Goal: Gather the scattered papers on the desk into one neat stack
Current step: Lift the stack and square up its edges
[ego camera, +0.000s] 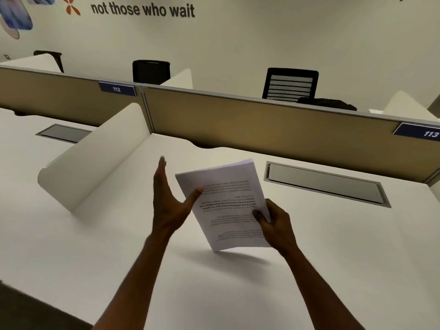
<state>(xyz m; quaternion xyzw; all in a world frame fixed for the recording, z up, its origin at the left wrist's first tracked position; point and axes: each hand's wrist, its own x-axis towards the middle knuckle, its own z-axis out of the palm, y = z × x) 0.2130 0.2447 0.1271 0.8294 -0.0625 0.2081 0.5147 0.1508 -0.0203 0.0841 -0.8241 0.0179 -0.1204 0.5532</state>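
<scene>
I count one stack of papers (228,206), tilted above the white counter (95,246), long axis running away from me. My right hand (273,222) grips its near corner; my left hand (169,201) is spread wide, thumb touching its left edge.

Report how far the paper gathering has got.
Done: no loose sheets show on the desk; the papers form one stack. In hand: the right hand grips it, tilted on its lower edge; the left hand is open beside it. Left: squaring it and laying it flat.
</scene>
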